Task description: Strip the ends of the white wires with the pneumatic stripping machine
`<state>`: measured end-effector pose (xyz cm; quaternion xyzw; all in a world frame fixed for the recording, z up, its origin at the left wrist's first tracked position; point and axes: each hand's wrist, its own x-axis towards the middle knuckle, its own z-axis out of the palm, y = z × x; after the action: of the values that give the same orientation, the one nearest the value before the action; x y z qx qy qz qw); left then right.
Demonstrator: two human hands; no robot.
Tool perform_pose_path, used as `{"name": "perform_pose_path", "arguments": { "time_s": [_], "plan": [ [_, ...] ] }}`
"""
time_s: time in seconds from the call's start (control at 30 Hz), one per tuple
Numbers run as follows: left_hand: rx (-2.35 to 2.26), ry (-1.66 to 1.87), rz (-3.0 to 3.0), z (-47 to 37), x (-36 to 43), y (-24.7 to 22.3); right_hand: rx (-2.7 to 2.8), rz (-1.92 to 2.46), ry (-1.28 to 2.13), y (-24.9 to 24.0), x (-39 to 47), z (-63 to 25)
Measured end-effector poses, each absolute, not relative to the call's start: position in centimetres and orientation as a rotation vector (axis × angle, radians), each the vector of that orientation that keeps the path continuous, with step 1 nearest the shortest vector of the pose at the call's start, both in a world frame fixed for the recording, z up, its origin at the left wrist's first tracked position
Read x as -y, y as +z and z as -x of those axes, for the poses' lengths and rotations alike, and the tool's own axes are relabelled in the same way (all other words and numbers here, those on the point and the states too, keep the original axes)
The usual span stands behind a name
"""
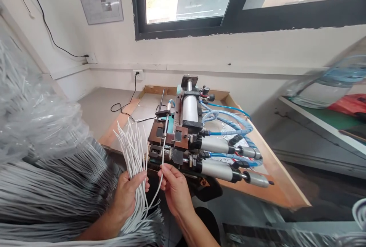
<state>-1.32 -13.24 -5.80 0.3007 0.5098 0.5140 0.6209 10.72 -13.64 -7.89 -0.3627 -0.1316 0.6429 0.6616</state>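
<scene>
My left hand (127,191) is wrapped round a bundle of pale grey cables (132,147), their loose ends fanning upward. Just to its right, my right hand (173,186) pinches a single cable (163,155) between thumb and fingers. That cable's upper end reaches into the jaws of a pneumatic wire-stripping machine (166,138); its tip is hidden there. The lower part curves back toward the bundle. Metal cylinders (217,144) with blue air hoses extend from the machine's right side.
Large heaps of grey cables (51,193), partly under clear plastic (37,113), fill the left side. The machine sits in a low wooden-edged tray (274,167). A shelf (320,117) with a water bottle (323,86) stands at right. A black power cord (134,94) runs to the wall socket.
</scene>
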Motion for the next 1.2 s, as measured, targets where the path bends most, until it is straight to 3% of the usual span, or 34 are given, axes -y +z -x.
{"name": "perform_pose_path", "arguments": {
  "time_s": [0.27,0.57,1.2],
  "plan": [
    [-1.172,1.172,-0.707,1.2,13.1,-5.9,0.24,0.827,1.491,-7.6,13.3,-10.4],
    [-1.102,1.06,-0.873,1.6,14.2,-6.9,0.614,0.891,1.445,-7.9,14.1,-9.9],
    [-1.178,1.119,-0.698,1.9,14.0,-7.0,0.379,0.992,1.391,-7.8,13.7,-10.0]
  ]
}}
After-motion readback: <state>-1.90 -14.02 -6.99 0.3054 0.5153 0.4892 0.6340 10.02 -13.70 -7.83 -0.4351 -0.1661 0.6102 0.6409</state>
